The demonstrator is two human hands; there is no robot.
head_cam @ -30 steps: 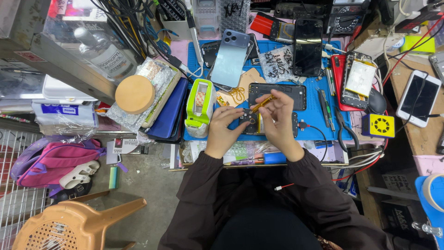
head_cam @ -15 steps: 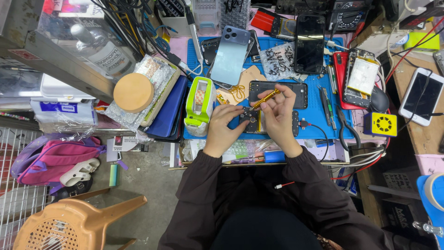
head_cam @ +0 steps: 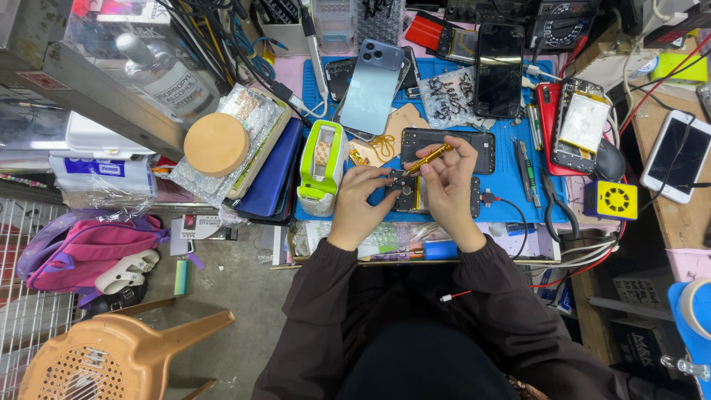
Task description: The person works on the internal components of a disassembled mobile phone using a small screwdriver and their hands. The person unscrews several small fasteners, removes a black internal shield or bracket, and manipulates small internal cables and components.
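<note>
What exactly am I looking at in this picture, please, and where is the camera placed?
The camera sits on a person's head and looks straight down at a crowded repair bench. The right hand holds a slim gold screwdriver, its tip lowered onto an opened phone that the left hand steadies on a blue work mat. Around them lie other phones, among them a pale blue phone lying back up, a green and white tape dispenser, a round wooden disc and black pliers. An orange plastic stool stands on the floor at lower left.
</note>
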